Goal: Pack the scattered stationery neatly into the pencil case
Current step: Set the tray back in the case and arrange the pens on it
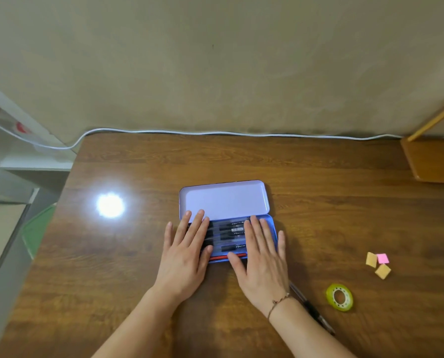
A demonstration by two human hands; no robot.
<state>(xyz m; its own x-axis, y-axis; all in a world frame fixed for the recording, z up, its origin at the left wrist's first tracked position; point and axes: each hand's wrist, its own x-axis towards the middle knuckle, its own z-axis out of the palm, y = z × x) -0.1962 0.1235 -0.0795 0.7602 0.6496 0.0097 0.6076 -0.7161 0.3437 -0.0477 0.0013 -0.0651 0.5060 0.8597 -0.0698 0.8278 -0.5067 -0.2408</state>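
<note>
Hands [223,254] flat on pens [228,235]; barcode label [237,229], print unreadable.

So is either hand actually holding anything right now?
No. Left hand and right hand lie flat, fingers straight, on the pens in the open pencil case.

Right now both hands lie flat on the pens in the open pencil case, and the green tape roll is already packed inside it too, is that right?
Not quite. The head view shows the tape roll still out on the table, to the right of the pencil case. The rest holds: the left hand and right hand lie flat on the pens in the open case.
</note>
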